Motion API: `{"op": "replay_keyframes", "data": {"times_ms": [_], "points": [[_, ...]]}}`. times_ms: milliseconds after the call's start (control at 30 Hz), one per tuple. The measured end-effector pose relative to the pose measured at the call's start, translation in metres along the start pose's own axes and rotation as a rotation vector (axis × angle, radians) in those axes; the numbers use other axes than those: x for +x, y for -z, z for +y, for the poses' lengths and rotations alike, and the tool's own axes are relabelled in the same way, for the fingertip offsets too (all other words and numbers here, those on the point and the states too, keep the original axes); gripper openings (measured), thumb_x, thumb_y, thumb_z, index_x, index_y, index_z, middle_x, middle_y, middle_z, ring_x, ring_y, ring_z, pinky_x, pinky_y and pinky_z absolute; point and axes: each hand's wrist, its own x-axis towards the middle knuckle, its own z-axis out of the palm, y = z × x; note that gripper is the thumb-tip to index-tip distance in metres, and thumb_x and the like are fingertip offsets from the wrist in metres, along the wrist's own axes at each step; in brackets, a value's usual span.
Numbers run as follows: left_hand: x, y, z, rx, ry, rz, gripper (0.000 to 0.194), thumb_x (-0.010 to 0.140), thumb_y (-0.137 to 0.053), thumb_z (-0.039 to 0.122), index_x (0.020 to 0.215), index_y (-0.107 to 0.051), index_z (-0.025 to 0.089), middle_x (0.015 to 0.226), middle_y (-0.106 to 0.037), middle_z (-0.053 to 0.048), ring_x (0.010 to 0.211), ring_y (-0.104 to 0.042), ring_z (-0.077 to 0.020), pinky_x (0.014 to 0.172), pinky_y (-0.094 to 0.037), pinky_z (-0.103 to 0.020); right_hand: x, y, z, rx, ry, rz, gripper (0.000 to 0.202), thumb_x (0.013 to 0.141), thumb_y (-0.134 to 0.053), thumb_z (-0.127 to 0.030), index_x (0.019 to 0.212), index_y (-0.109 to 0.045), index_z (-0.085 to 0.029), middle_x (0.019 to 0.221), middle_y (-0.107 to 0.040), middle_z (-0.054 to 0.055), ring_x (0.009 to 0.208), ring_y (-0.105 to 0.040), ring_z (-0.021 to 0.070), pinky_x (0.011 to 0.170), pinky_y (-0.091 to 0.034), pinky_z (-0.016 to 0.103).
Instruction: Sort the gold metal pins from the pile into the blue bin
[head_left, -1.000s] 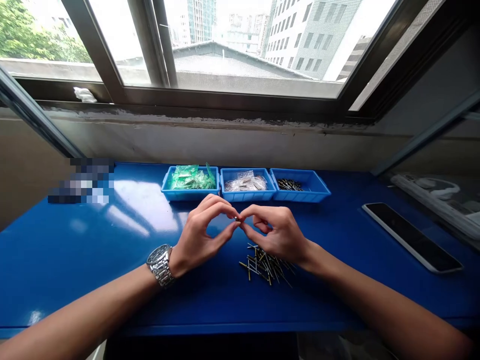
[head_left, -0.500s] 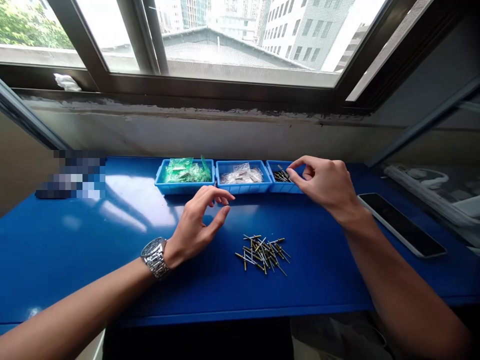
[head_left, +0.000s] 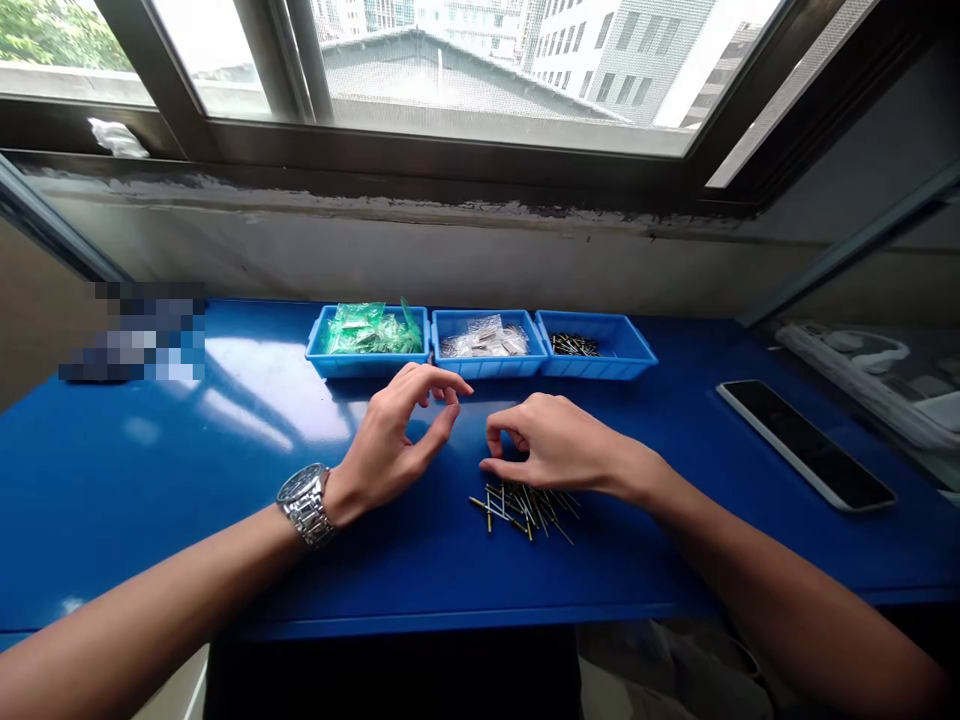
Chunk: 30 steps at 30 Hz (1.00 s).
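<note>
My left hand (head_left: 409, 430) hovers over the blue table left of a loose pile of pop rivets (head_left: 529, 515), thumb and fingers apart with nothing between them. It wears a metal wristwatch. Above the pile's far edge is my right hand (head_left: 555, 445), its thumb and index finger curled into a near-closed pinch. Whatever may lie between those fingertips is too small to make out. The right hand hides the back of the pile. Dark, thin rivets (head_left: 574, 345) lie in the left part of the right-hand blue bin (head_left: 626, 350).
A blue bin (head_left: 367, 368) with green plastic packets stands left of another bin (head_left: 487, 370) holding clear packets. At the right lies a phone (head_left: 806, 440). A blurred-out item (head_left: 135, 335) sits at the left. The window wall rises behind the table (head_left: 375, 580).
My right hand has left the right-hand bin and come left and nearer, over the rivet pile. My left hand has hardly moved. The view has tilted slightly.
</note>
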Motion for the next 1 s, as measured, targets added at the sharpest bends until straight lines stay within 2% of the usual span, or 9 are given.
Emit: {"op": "replay_keyframes", "data": {"times_ms": [167,333,500,667,833,1000], "points": [[-0.001,0.000,0.000,-0.007,0.000,-0.015,0.014,0.098,-0.058,0.016,0.109,-0.065,0.019,0.100,-0.069,-0.005,0.090,-0.061,-0.0173,0.079,-0.050,-0.032,0.001,-0.005,0.001,0.051,0.028,0.019,0.013,0.084,-0.071,-0.030,0.074,-0.073,-0.021,0.060,-0.062,-0.001,0.053,-0.051,0.0111,0.050,-0.031,0.024],[0.001,0.000,0.000,-0.011,0.001,-0.019,0.013,0.098,-0.057,0.016,0.106,-0.066,0.019,0.098,-0.069,-0.005,0.090,-0.061,-0.0180,0.079,-0.050,-0.033,-0.001,0.000,0.002,0.199,0.065,0.091,0.012,0.083,-0.070,-0.025,0.074,-0.072,-0.018,0.057,-0.050,-0.005,0.050,-0.039,0.0076,0.048,-0.028,0.022],[0.002,0.004,0.004,-0.040,-0.011,-0.068,0.013,0.097,-0.058,0.019,0.105,-0.067,0.018,0.100,-0.069,-0.005,0.093,-0.061,-0.0187,0.083,-0.049,-0.035,-0.001,0.003,0.003,0.489,0.122,0.274,0.013,0.089,-0.068,-0.028,0.084,-0.071,-0.017,0.053,-0.034,-0.009,0.048,-0.029,0.0066,0.047,-0.027,0.022],[0.001,0.006,0.006,-0.113,0.007,-0.150,0.017,0.094,-0.064,0.024,0.110,-0.066,0.019,0.103,-0.068,-0.005,0.095,-0.061,-0.0193,0.086,-0.050,-0.036,0.000,-0.007,0.000,0.694,0.186,0.527,0.012,0.089,-0.072,-0.029,0.085,-0.072,-0.017,0.052,-0.032,-0.010,0.046,-0.026,0.0056,0.043,-0.023,0.021],[0.001,0.004,0.004,-0.163,-0.016,-0.110,0.008,0.094,-0.067,0.025,0.099,-0.068,0.019,0.093,-0.069,-0.006,0.087,-0.061,-0.0186,0.077,-0.050,-0.034,0.001,-0.019,-0.007,0.727,0.216,0.609,0.010,0.088,-0.073,-0.028,0.089,-0.074,-0.018,0.051,-0.034,-0.009,0.044,-0.027,0.0054,0.040,-0.021,0.021],[0.001,0.004,0.003,-0.136,-0.018,-0.004,0.005,0.094,-0.067,0.022,0.094,-0.068,0.017,0.091,-0.068,-0.005,0.084,-0.061,-0.0173,0.075,-0.050,-0.033,0.002,-0.022,-0.010,0.532,0.218,0.745,0.007,0.088,-0.071,-0.023,0.089,-0.074,-0.017,0.051,-0.037,-0.009,0.044,-0.029,0.0054,0.042,-0.026,0.022]]}}
